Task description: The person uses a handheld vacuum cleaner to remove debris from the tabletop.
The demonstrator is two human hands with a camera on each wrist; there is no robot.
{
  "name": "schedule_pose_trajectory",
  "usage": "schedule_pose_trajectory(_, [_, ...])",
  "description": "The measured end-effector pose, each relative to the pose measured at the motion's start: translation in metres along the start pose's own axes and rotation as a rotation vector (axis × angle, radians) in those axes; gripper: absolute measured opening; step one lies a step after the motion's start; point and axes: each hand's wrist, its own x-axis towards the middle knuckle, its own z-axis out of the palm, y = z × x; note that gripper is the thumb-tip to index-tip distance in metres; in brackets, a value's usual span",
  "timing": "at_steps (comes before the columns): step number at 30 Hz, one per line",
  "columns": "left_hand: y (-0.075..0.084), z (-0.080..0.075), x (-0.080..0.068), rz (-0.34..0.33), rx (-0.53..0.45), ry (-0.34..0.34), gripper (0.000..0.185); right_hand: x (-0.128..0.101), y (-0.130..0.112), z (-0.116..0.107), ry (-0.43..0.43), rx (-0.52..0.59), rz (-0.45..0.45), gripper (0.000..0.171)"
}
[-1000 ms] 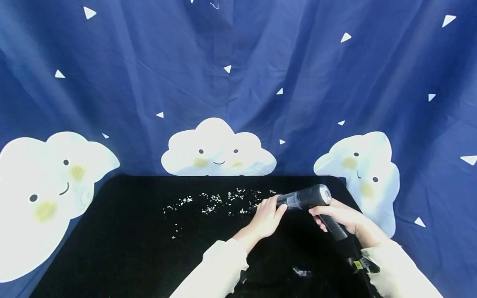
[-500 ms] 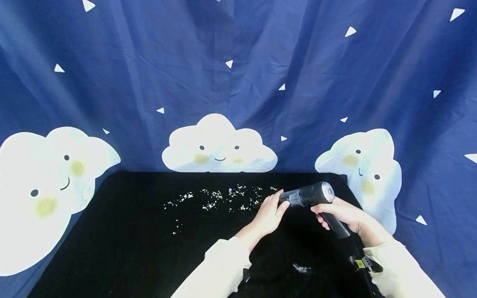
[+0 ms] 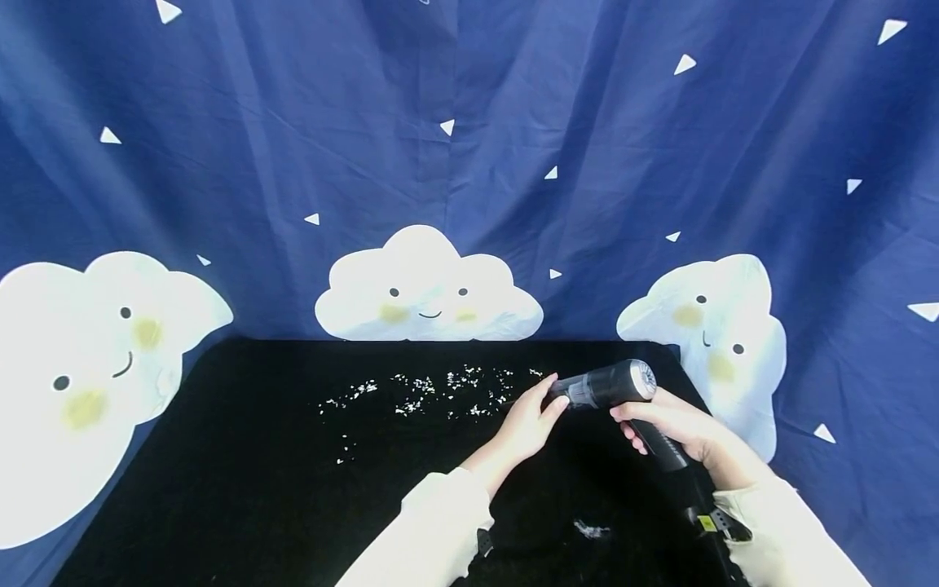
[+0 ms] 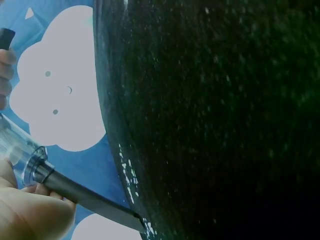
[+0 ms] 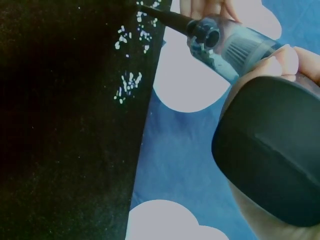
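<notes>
A black handheld vacuum cleaner (image 3: 607, 386) with a clear dust cup is held low over the far right of the black-covered table. My right hand (image 3: 671, 425) grips its handle. My left hand (image 3: 526, 420) holds the front end by the dust cup, its fingers wrapped underneath in the left wrist view. A long, narrow black nozzle (image 4: 95, 197) points down and left, its tip right at the small white scraps (image 3: 414, 395). These scraps lie in loose clusters along the table's far part. The right wrist view shows more scraps (image 5: 128, 87) beside the nozzle.
The black table cover (image 3: 242, 505) reaches back to a blue curtain (image 3: 469, 171) printed with smiling clouds and white triangles. A wispy white bit (image 3: 591, 530) lies nearer the front. Several specks (image 3: 345, 450) sit apart on the left.
The head view has shifted slightly. Both hands and the vacuum cleaner move a touch to the right against the background, with the same hold. The scraps look much the same.
</notes>
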Motion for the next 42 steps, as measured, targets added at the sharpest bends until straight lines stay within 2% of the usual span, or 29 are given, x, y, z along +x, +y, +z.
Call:
schedule_pose_trajectory(9, [-0.01, -0.012, 0.007, -0.049, -0.039, -0.08, 0.051, 0.006, 0.003, 0.006, 0.027, 0.021, 0.031, 0.007])
schedule_pose_trajectory(16, [-0.016, -0.031, 0.017, -0.084, -0.258, -0.181, 0.048, 0.014, -0.007, 0.012, 0.03, 0.006, 0.056, 0.012])
schedule_pose_trajectory(27, [-0.019, -0.058, 0.031, -0.17, -0.293, -0.307, 0.041, 0.026, -0.031, 0.014, 0.027, -0.05, 0.111, 0.015])
schedule_pose_trajectory(33, [-0.019, -0.065, 0.034, -0.202, -0.33, -0.329, 0.041, 0.03, -0.041, 0.015, 0.001, -0.08, 0.106, 0.019])
schedule_pose_trajectory(42, [-0.015, -0.063, 0.035, -0.187, -0.309, -0.302, 0.043, 0.029, -0.047, 0.015, 0.028, -0.168, 0.09, 0.027])
